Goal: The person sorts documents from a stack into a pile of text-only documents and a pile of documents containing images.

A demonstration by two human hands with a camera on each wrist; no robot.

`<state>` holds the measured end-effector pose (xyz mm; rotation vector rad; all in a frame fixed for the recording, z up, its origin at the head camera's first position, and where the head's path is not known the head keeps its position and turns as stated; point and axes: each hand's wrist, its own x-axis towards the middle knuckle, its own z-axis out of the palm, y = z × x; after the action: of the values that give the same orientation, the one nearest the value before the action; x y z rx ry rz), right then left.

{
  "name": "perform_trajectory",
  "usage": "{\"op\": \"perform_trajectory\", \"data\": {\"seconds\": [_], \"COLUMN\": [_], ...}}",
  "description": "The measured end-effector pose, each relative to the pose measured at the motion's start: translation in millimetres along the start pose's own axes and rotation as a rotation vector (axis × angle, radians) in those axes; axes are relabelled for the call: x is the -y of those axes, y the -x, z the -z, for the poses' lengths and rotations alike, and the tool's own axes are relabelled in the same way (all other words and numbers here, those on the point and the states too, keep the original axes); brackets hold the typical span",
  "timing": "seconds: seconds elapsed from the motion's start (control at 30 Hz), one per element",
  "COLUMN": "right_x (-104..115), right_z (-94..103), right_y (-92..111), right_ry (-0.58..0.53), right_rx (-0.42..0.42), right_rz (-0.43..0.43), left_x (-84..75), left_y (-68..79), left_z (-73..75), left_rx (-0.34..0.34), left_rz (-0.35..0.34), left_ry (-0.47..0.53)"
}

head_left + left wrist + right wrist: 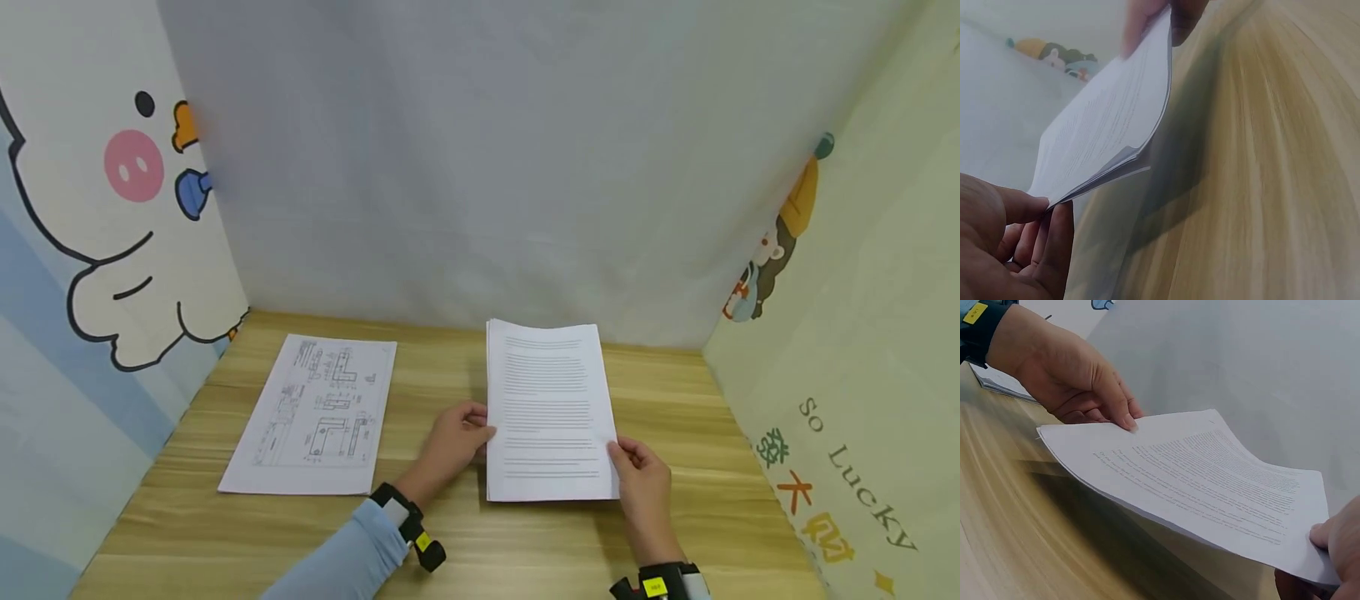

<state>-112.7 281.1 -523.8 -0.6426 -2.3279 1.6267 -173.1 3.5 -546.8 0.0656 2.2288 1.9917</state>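
A stack of printed sheets (551,408), covered in lines of text, is held above the wooden table. My left hand (455,437) pinches its left edge between thumb and fingers. On the opposite edge, near the lower corner, my right hand (643,492) grips it with the thumb on top. In the left wrist view the sheets (1107,112) bend a little and their edges fan apart near one corner. The right wrist view shows the stack (1210,481) sagging between both hands, its shadow falling on the tabletop.
To the left, a second pile of paper (315,417) with technical drawings on top lies flat on the wooden table (525,550). A grey cloth wall (480,167) rises behind, with printed panels at left and right.
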Motion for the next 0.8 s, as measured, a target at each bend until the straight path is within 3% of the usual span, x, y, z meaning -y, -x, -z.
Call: {"op": "perform_trajectory", "data": {"seconds": [0.17,0.43,0.8], "right_x": [-4.0,-7.9,-11.2], "right_z": [13.0,30.6,43.4], "right_y": [-7.5,-15.3,-24.7], "right_ry": [0.041,0.085,0.150], "right_rx": [-0.074,-0.159,-0.224], "right_rz": [0.028,-0.010,0.033], "left_x": [-6.3,-13.5,-19.1], "left_y": [-4.8,-11.4,-16.9], "left_z": [-20.6,-52.0,-74.3], "left_rx": [0.018,0.031,0.036], "left_rz": [0.000,0.002,-0.049], "left_ry": [0.009,0.021,-0.013]}}
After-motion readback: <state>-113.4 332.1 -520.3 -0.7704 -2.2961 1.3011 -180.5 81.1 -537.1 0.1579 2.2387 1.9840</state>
